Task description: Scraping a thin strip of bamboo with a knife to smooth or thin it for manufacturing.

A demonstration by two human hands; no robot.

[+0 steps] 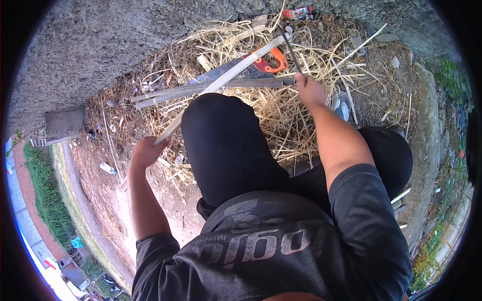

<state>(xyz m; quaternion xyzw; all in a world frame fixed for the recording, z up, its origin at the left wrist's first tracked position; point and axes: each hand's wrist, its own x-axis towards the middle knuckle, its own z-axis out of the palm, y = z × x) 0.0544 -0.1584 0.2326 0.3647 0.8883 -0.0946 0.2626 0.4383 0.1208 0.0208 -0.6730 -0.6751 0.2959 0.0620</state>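
Note:
My left hand point(146, 151) is closed around the lower end of a long pale strip of wood or bamboo point(232, 74), which slants up and right past my knee. My right hand point(310, 92) grips a long, thin, dark knife-like blade point(289, 49); its handle is hidden in the fist. The blade's far part meets or overlaps the strip's upper end; contact cannot be made out. Under the strip lies a handsaw point(277, 61) with an orange and red handle. Dark slats point(165, 94) lie just nearer than the saw.
Pale shavings and thin strips point(281, 115) are heaped around my knees point(221, 135). A rough wall point(125, 35) runs along the far side, with a red wrapper point(297, 12) at its foot. A concrete block point(65, 124) and a plastic bottle point(107, 168) are on the left.

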